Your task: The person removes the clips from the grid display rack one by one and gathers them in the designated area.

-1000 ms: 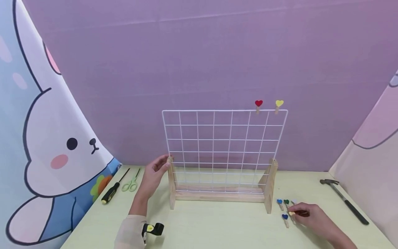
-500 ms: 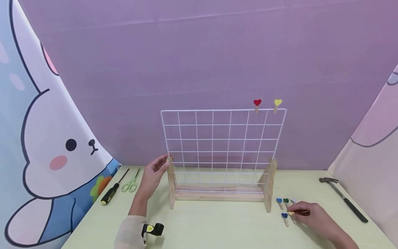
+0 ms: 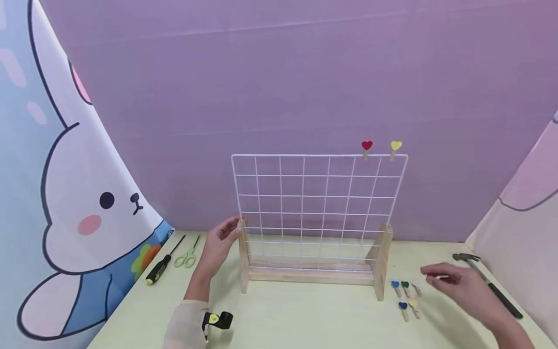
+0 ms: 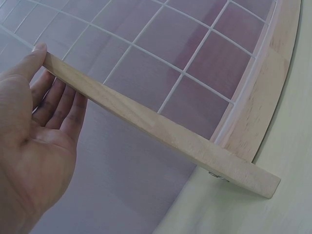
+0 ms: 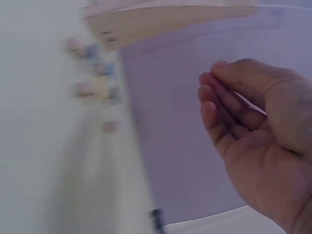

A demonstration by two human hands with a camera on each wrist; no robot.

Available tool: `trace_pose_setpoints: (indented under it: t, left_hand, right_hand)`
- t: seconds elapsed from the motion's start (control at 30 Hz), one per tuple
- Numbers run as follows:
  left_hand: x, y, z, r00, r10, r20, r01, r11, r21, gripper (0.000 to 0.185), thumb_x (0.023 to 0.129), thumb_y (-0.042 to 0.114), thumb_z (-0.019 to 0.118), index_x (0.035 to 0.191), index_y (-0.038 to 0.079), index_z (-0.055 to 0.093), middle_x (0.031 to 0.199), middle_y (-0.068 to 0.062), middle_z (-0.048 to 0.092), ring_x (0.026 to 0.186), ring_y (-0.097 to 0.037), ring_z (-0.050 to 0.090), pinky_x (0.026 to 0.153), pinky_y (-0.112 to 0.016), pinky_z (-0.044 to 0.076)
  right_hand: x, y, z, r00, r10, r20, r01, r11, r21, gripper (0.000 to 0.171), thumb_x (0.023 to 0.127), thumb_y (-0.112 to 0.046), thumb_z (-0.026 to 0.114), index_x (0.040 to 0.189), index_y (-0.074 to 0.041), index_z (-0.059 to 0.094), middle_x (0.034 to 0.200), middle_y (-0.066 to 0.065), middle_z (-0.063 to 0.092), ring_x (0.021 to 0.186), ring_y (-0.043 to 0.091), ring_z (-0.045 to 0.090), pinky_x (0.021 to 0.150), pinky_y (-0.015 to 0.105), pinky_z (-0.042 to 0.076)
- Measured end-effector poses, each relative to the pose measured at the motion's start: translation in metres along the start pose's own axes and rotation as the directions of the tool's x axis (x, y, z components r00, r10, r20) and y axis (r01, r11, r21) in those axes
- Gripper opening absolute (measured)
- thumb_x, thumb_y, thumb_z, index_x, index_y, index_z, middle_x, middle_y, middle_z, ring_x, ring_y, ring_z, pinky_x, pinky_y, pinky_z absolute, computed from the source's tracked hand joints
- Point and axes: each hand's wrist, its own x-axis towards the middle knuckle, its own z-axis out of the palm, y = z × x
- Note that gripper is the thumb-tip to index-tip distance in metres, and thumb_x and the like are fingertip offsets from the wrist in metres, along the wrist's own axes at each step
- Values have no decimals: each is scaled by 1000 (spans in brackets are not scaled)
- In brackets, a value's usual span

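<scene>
A white wire grid (image 3: 303, 195) stands upright in a wooden base (image 3: 311, 276). My left hand (image 3: 220, 247) grips the top of the left wooden upright (image 4: 131, 112), thumb on one side and fingers on the other. A red heart clothespin (image 3: 367, 146) and a yellow heart clothespin (image 3: 396, 146) are clipped to the grid's top wire, near its right corner. On the table lie a blue clothespin (image 3: 395, 285), a green clothespin (image 3: 405, 285), a pale one, a dark blue clothespin (image 3: 403, 306) and a pale yellow clothespin (image 3: 413, 304). My right hand (image 3: 468, 291), fingers loosely bent and holding nothing, hovers right of them.
A claw hammer (image 3: 492, 286) lies at the table's right, partly behind my right hand. At the left lie a screwdriver (image 3: 161, 266) and green scissors (image 3: 186, 258). A purple backdrop (image 3: 279, 97) rises behind the table, and a cloth with a rabbit print (image 3: 74, 184) hangs at the left.
My right hand has let go of the pale yellow clothespin, which lies on the table, and has moved up and to the right. My left hand keeps its grip on the upright.
</scene>
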Motion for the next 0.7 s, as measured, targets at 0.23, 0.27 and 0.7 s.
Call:
trace_pose_setpoints:
  t: [0.23, 0.27, 0.7]
  left_hand:
    - [1, 1, 1, 1000, -9, 2, 9, 1000, 4, 44, 103, 20, 65, 142, 1, 57, 126, 12, 71, 118, -1, 65, 102, -15, 52]
    - [1, 1, 0, 1000, -6, 1, 6, 1000, 6, 44, 103, 20, 65, 142, 1, 57, 125, 13, 71, 118, -1, 65, 102, -15, 52]
    - [1, -2, 2, 1000, 6, 1, -6, 1000, -17, 42, 102, 18, 66, 139, -1, 58, 122, 12, 73, 115, -2, 67, 99, -17, 54]
  right_hand:
    - [32, -40, -53, 1000, 13, -23, -13, 1000, 28, 26, 99, -14, 71, 121, -1, 72, 106, -31, 72, 93, -13, 66, 74, 7, 52]
    - [37, -45, -59, 1000, 9, -26, -8, 999, 31, 28, 99, -15, 70, 123, -1, 72, 107, -32, 71, 95, -15, 65, 75, 6, 52]
    - [104, -123, -123, 992, -36, -124, 46, 996, 72, 31, 100, -19, 70, 128, -7, 71, 110, -32, 73, 102, -16, 64, 83, 0, 43]
